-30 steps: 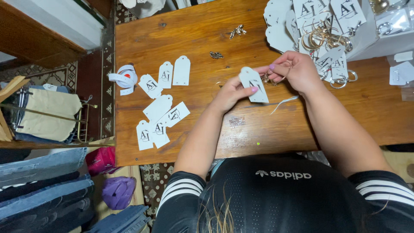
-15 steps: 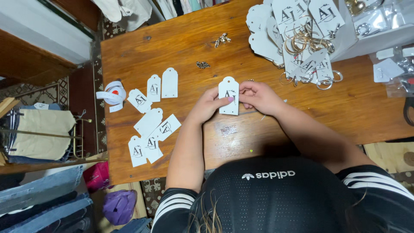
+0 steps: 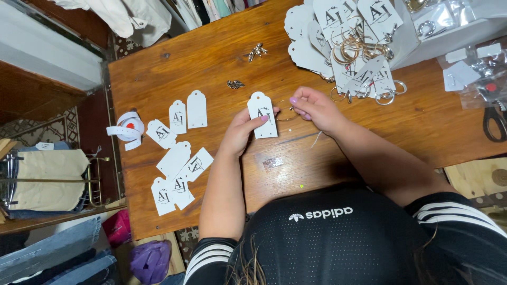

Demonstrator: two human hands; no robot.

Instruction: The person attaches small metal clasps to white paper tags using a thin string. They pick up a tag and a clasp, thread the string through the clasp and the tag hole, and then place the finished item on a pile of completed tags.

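The white paper tag (image 3: pixel 262 115) lay near the middle of the wooden bench (image 3: pixel 174 63), printed face up, its long axis running roughly away from the person, with the rounded, punched end pointing toward the far edge and the square end toward the person's body. The left hand (image 3: pixel 240 132) pinned its lower left side, thumb pressed onto the card near the printed mark and the other fingers curled together beneath and beside it, closed on the tag. Just to the right, the right hand (image 3: pixel 314 108) had its fingertips pinched together on a thin gold ring (image 3: pixel 285 110) that reached toward the tag's right edge; whether ring and tag actually touched could not be told. A pale thread (image 3: pixel 309 137) lay on the bench below that hand.

Further out to the left, a loose scatter of similar tags (image 3: pixel 177 158) lay flat, some blank side up, with a roll of white tape (image 3: pixel 128 128) beyond them near the bench's left edge. Two small metal charms (image 3: pixel 257 51) sat toward the far side. At the far right, a heap of tags with gold rings (image 3: pixel 354 50) was piled, and black scissors (image 3: pixel 495 122) lay at the right edge.
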